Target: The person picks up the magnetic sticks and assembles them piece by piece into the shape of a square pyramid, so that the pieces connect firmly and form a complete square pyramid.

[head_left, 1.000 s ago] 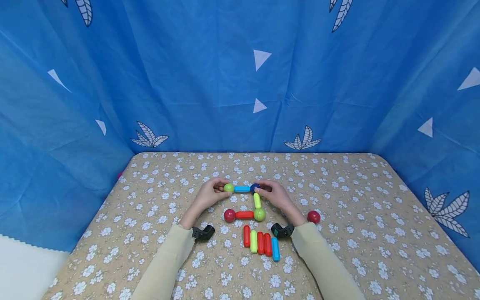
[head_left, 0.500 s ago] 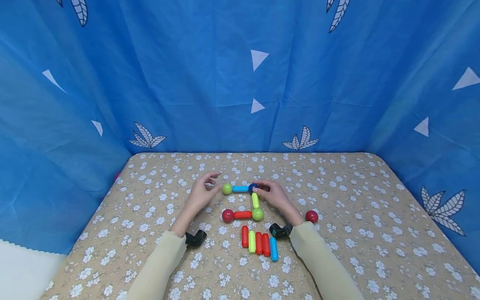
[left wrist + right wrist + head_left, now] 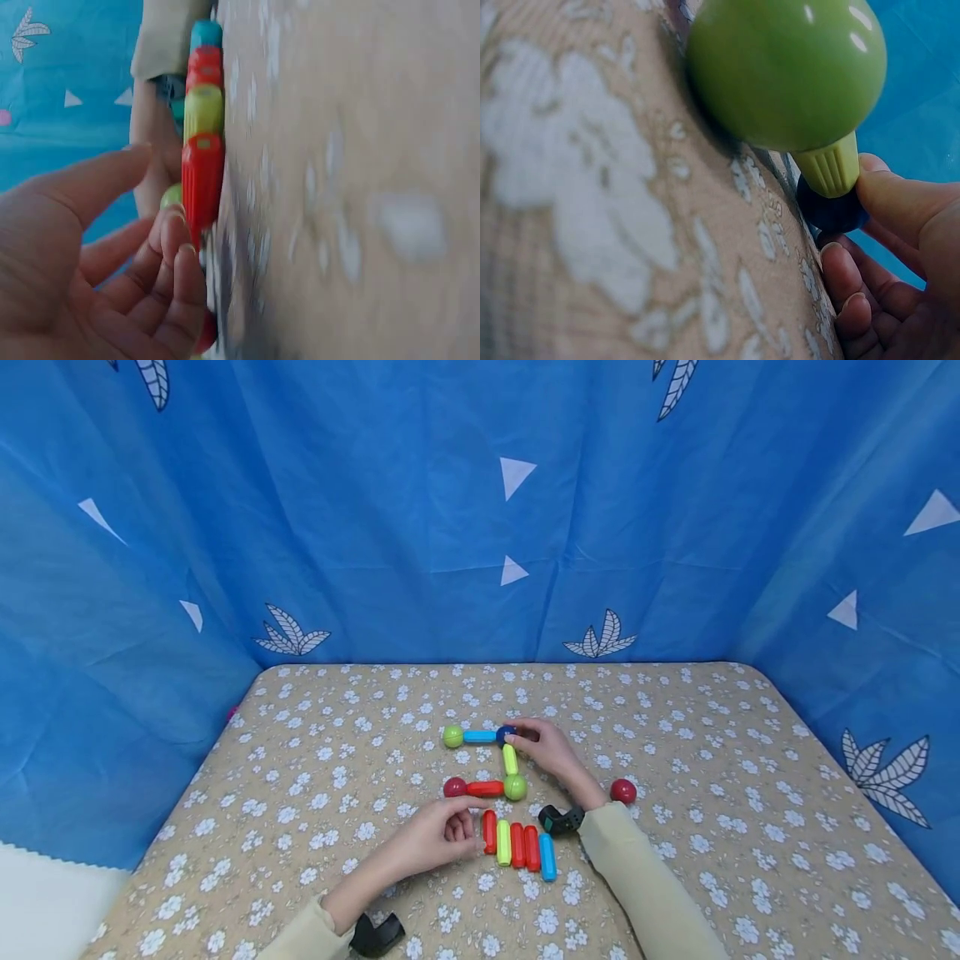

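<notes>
My right hand (image 3: pixel 549 750) pinches a dark blue ball (image 3: pixel 503 734) at a corner of a joined chain of balls and sticks. From that ball, a light blue stick (image 3: pixel 480 737) runs left to a green ball (image 3: pixel 453 737). A yellow-green stick (image 3: pixel 511 759) leads down to another green ball (image 3: pixel 787 71), large in the right wrist view. From there a red stick (image 3: pixel 486 788) reaches a red ball (image 3: pixel 454 787). My left hand (image 3: pixel 435 839) holds nothing, its fingers partly spread beside the nearest red stick (image 3: pixel 202 180) of a loose row.
The row continues rightward with a yellow-green stick (image 3: pixel 503 843), two more red sticks (image 3: pixel 525 847) and a light blue one (image 3: pixel 548 857). A separate red ball (image 3: pixel 623 791) lies right of my right wrist. Blue curtain (image 3: pixel 420 527) surrounds the flowered tablecloth (image 3: pixel 337 710).
My left hand has let go of the upper left green ball and come down toward me to the row of sticks. My right hand has stayed on the dark blue ball.
</notes>
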A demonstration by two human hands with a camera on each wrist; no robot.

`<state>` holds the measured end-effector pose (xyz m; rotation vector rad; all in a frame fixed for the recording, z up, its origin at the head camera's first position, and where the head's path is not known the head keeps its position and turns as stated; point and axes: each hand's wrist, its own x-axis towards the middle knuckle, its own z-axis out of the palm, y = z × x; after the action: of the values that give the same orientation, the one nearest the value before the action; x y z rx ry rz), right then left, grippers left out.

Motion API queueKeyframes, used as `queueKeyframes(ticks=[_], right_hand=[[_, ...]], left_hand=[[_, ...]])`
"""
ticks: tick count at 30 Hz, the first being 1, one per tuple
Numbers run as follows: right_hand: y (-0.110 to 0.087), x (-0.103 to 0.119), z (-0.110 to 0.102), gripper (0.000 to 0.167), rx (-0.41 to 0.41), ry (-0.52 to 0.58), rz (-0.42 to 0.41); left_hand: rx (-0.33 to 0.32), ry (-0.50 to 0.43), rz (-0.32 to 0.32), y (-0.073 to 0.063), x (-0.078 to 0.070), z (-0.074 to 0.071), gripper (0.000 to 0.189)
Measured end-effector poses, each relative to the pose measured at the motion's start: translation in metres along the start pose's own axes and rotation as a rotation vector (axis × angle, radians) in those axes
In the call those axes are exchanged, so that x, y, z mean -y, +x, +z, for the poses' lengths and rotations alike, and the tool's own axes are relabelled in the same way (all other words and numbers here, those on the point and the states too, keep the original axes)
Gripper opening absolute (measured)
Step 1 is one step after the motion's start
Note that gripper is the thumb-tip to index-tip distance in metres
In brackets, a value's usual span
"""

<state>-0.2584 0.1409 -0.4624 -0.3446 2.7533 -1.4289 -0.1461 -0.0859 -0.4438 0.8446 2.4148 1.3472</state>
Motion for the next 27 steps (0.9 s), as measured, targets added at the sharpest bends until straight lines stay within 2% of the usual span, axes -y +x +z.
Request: queueKeyframes(ticks=[5,14,21,27], right_hand=[[-0.001,0.001,0.0,0.034,-0.003,-0.005,0.004],[-0.001,0.0,0.0,0.034,0.008,0.044,0.004],[-0.001,0.001,0.002,0.033,0.01,0.05,0.026],[-0.001,0.002,0.002,0.032,-0.001,0.048,0.023]], left_hand=[[0.02,0.004,-0.004,0.004,0.005,0.008,0.053],[-0.014,0.072,0.004,0.009,0.012,0.014,0.056],[-0.074,0.121,0.035,0.003,0.008,0.018,0.055],[-0.09,0.127,0.044,0.0,0.003,0.02,0.048]])
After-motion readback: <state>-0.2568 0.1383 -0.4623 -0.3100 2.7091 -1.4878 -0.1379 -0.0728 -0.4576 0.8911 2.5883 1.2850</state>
